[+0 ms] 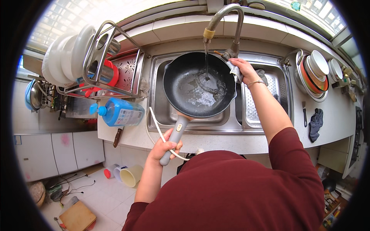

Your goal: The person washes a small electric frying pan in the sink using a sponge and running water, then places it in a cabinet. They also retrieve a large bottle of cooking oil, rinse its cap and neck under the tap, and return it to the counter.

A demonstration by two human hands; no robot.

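Note:
A dark frying pan point(185, 89) lies over the left basin of the steel double sink point(238, 128), its inside wet. Water runs into it from the curved metal faucet point(240, 26). My left hand point(167, 148) is closed round the pan's grey handle point(179, 131), and a white cable or cord point(157, 124) crosses over that hand. At the pan's upper right rim, my right hand point(244, 70) holds a light grey cloth point(235, 72), close to the faucet's base. A darker cloth point(261, 76) hangs behind this hand at the right basin.
Left on the counter lie a blue pump bottle point(122, 112), a knife with a brown handle point(117, 138) and a steel dish rack point(86, 65) with white plates point(62, 57). Stacked bowls point(319, 63), a dark-handled tool point(304, 115) and a dark cloth point(315, 124) are at the right.

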